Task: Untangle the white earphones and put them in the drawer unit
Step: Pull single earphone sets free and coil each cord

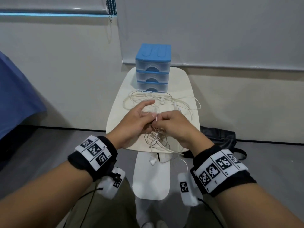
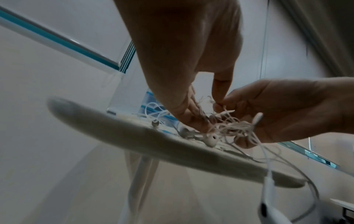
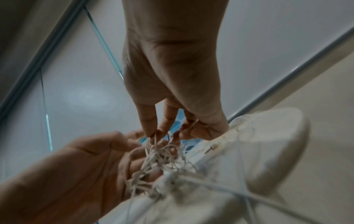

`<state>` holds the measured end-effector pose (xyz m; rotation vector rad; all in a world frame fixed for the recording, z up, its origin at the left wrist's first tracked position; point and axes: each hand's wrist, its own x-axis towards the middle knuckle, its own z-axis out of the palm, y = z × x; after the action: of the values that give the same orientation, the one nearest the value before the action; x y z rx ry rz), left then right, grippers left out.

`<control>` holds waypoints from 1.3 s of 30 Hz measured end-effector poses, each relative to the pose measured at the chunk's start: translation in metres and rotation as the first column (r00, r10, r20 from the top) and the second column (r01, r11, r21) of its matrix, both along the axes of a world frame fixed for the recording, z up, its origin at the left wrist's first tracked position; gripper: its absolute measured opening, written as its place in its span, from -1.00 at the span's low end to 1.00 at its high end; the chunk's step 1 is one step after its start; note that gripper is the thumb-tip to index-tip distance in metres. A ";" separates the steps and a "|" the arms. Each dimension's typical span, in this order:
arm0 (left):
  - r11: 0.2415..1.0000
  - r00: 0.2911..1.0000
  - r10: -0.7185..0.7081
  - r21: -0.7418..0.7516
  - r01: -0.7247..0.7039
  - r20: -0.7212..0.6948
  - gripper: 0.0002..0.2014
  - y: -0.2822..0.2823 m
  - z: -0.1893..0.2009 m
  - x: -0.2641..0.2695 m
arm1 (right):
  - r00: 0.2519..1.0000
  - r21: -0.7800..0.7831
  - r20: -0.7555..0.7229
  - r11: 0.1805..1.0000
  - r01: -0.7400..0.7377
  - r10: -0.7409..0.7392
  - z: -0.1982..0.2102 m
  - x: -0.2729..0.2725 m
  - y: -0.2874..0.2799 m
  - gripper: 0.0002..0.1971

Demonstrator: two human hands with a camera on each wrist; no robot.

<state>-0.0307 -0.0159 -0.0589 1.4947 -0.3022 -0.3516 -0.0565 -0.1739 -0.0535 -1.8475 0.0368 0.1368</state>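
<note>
Dim, soft light — wrists perhaps blurred.

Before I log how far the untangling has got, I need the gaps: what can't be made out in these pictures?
- Knot in the white earphones: head view, left hand and right hand cover it; wrist views blur the strands.
- Number of earphone sets: cords overlap on the table, too thin to trace.
- Drawer unit: contents unreadable through frosted fronts; wrist views show only slivers behind fingers.
- Hanging cord ends: cut off by the left wrist view's bottom edge.
</note>
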 end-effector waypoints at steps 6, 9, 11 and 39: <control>0.974 0.977 -0.147 0.196 0.116 0.155 -0.34 0.011 0.026 -0.006 | 0.988 -0.001 0.087 0.991 0.130 -0.130 0.027 -0.001 -0.008 -0.85; 0.965 0.960 -0.171 0.235 0.118 0.223 -0.47 0.008 0.035 -0.008 | 0.985 -0.012 0.128 0.993 0.116 -0.114 0.049 -0.005 -0.006 -0.82; 0.970 0.953 -0.143 0.228 0.082 0.266 -0.56 0.004 0.041 -0.006 | 0.986 -0.001 0.142 0.996 0.084 -0.083 0.065 -0.008 -0.005 -0.77; 0.904 0.931 -0.109 0.424 -0.052 0.347 -0.58 0.008 0.063 0.003 | 0.929 -0.205 0.216 0.916 0.344 -0.300 0.076 -0.004 -0.050 -0.83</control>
<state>-0.0278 -0.0084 0.0039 1.9965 -0.5717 -0.1637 -0.0603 -0.2234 0.0222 -2.0604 0.2420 -0.2791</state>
